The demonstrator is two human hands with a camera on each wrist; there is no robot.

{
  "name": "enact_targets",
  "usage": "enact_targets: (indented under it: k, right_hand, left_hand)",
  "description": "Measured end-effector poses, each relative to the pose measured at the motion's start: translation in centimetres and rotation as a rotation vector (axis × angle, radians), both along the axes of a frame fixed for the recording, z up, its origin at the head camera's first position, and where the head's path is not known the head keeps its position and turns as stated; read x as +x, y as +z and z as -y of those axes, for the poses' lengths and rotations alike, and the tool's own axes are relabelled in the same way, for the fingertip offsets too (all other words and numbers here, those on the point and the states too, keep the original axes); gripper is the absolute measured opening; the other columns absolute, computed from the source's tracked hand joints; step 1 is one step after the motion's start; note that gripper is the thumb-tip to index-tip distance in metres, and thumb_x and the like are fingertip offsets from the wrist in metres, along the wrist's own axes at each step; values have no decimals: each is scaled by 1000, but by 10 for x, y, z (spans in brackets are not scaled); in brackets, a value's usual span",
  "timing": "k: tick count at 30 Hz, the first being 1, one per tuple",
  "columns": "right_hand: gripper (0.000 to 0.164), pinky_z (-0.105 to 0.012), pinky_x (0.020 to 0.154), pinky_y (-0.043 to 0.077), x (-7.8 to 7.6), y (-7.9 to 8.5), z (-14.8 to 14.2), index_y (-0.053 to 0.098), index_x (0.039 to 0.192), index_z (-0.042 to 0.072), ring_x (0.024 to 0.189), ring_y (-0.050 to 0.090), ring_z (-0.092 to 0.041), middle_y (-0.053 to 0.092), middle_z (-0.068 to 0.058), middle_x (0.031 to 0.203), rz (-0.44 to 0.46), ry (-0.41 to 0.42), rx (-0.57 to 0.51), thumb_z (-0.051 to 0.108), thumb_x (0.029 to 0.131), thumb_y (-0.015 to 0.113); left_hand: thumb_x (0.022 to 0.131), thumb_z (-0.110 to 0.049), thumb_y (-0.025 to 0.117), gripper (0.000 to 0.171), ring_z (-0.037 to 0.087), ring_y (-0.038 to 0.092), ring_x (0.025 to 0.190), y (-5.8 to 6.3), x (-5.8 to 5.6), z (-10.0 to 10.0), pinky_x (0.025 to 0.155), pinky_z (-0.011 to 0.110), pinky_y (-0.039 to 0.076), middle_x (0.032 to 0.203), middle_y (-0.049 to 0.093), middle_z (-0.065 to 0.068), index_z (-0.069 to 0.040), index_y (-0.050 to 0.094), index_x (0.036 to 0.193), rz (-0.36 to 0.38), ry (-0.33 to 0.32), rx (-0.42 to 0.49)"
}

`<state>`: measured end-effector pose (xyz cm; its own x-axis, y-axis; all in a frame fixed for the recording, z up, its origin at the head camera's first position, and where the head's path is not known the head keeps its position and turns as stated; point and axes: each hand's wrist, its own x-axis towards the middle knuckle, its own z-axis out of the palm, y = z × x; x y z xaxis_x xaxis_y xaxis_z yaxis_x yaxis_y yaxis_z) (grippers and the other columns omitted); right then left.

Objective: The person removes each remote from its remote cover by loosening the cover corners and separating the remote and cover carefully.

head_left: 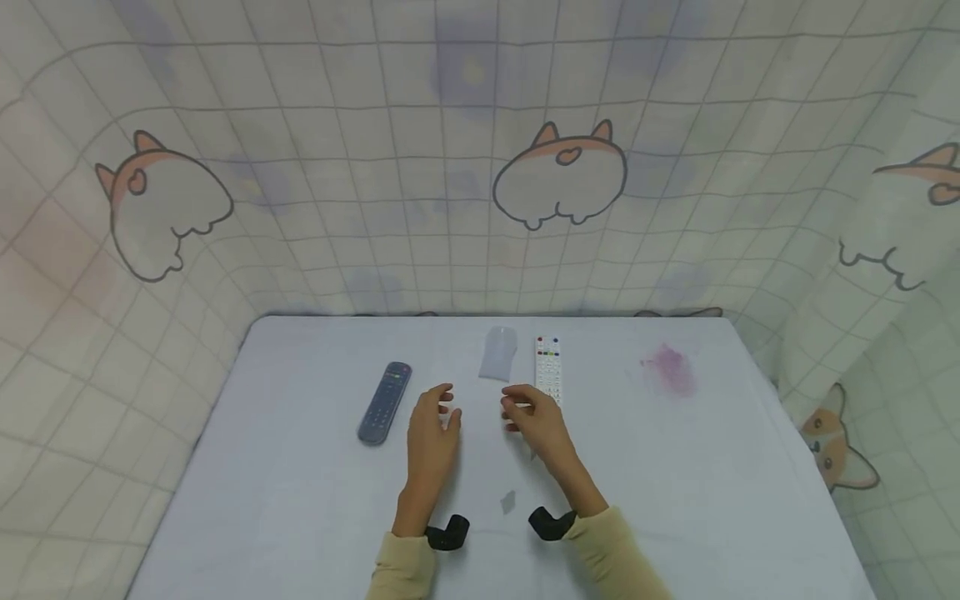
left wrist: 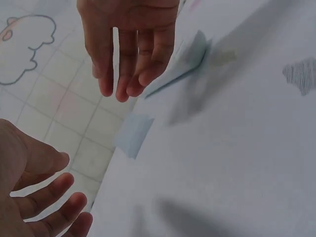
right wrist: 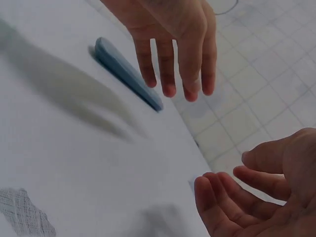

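Both hands hover over a white table, apart from each other and holding nothing. The left hand (head_left: 432, 435) has loosely bent fingers and is nearest to a dark remote control (head_left: 385, 403), which lies to its left. In the head view, the right hand (head_left: 542, 423) covers the lower end of a white remote control (head_left: 548, 367). Its fingers are relaxed, with gaps between them in the left wrist view. Beyond the hands lies a pale translucent pouch or sleeve (head_left: 498, 353); its exact kind is unclear. The dark remote (right wrist: 126, 74) also shows in the right wrist view.
A grey patch (head_left: 508, 502) marks the tabletop between the wrists, and a pink stain (head_left: 671, 369) is at the right. A checked curtain (head_left: 337, 208) with cartoon animals surrounds the back and sides of the table (head_left: 285, 500). Black wrist cameras (head_left: 448, 533) are strapped on.
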<state>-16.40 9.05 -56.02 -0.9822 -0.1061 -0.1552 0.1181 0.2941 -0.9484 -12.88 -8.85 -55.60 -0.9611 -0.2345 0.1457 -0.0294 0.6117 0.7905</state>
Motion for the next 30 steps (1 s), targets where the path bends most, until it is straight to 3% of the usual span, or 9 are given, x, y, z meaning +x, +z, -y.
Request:
enact_targets:
  k: [7, 12, 19, 26, 30]
  right_hand:
    - [34, -37, 86, 64, 1, 0, 24, 60, 136, -5, 107, 73, -32, 68, -26, 129, 53, 147, -158, 10, 105, 60]
    - [37, -39, 89, 64, 2, 0, 46, 57, 139, -7, 111, 72, -34, 65, -29, 134, 102, 205, -263, 10, 106, 58]
    - [43, -38, 91, 63, 10, -4, 78, 50, 145, -9, 116, 72, -36, 61, -33, 139, 213, 234, -387, 7, 105, 56]
    - [45, -50, 97, 59, 17, -8, 102, 46, 146, -13, 121, 68, -46, 59, -37, 139, 245, 278, -456, 5, 105, 54]
    - [47, -50, 96, 60, 19, -11, 113, 46, 147, -12, 121, 68, -46, 59, -36, 140, 295, 278, -467, 6, 105, 55]
  left_hand:
    - [98, -5, 68, 43, 37, 62, 117, 7, 11, 34, 99, 52, 52, 128, 67, 18, -3, 59, 140, -17, 55, -117]
    - [100, -8, 63, 43, 45, 52, 133, 9, 14, 58, 111, 60, 43, 138, 61, 24, 0, 57, 142, 18, 99, -181]
    - [99, -5, 63, 43, 50, 50, 130, 9, 21, 88, 105, 65, 43, 140, 58, 29, 3, 58, 140, 32, 168, -192]
    - [102, -13, 59, 50, 57, 45, 133, 7, 24, 103, 105, 70, 42, 145, 49, 35, 7, 51, 146, 184, 167, -208]
    - [105, -19, 57, 54, 57, 44, 135, 2, 23, 108, 108, 68, 42, 149, 44, 38, 7, 45, 150, 281, 153, -173]
